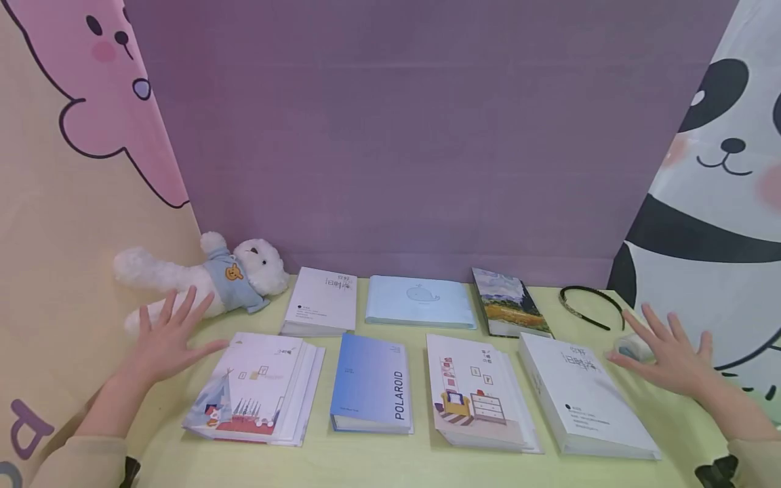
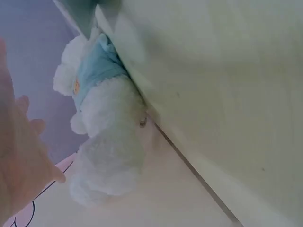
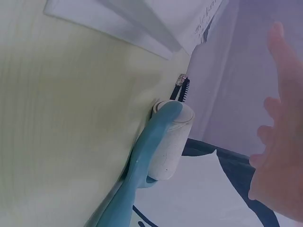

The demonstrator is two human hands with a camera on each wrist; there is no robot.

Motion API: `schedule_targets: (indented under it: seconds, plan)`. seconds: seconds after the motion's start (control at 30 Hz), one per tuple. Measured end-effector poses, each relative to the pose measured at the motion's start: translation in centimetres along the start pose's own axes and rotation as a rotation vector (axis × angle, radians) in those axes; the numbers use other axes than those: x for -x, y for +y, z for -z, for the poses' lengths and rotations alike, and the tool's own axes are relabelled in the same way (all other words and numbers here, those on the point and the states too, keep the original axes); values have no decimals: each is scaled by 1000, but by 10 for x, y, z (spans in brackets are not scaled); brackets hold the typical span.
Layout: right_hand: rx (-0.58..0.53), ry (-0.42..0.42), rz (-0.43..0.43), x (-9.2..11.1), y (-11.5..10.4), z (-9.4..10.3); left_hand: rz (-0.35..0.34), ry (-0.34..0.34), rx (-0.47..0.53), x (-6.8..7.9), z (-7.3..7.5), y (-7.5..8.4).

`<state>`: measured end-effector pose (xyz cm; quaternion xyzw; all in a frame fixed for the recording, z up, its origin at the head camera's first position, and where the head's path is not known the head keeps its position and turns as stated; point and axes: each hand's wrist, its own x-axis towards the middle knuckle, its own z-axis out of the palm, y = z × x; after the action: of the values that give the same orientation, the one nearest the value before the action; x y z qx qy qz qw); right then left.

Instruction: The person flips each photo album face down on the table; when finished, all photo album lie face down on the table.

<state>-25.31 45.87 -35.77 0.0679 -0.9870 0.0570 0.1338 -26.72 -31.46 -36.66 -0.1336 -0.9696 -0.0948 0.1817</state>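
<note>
My left hand [image 1: 166, 342], fingers spread, hovers beside a white plush toy [image 1: 234, 281] in a blue shirt and an illustrated album [image 1: 244, 386] with loose covers. In the left wrist view the plush toy [image 2: 111, 113] lies along the table's edge, apart from the fingers. On the other side, my right hand [image 1: 674, 356] is spread too, holding nothing. Beneath it, partly hidden, lies a lint roller [image 1: 634, 347]; the right wrist view shows its white roll and blue handle [image 3: 147, 151]. Just left of that hand is a thick white album [image 1: 586, 396].
A blue POLAROID album [image 1: 371, 383] and another illustrated album [image 1: 476, 393] fill the front row. Behind stand a white album [image 1: 322, 298], a pale blue whale album [image 1: 421, 301], a landscape-covered book [image 1: 511, 301] and a black headband [image 1: 586, 318]. A purple backdrop [image 1: 415, 135] rises behind.
</note>
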Motion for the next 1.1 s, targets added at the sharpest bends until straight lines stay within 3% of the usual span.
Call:
schedule_targets:
  seconds: [0.23, 0.33, 0.63, 0.77, 1.1]
  plan:
    - [-143, 77, 86, -10, 3, 7, 9, -67, 151, -18, 15, 15]
    - [-161, 76, 88, -16, -5, 13, -4, -57, 215, -29, 17, 21]
    - [-101, 151, 162, -31, -33, 18, -74, -6, 296, -63, 8, 50]
    - [-111, 141, 180, -39, -43, 15, -79, 7, 324, -77, 3, 68]
    - [-174, 120, 217, -57, -56, 4, -95, -46, 432, -106, -4, 117]
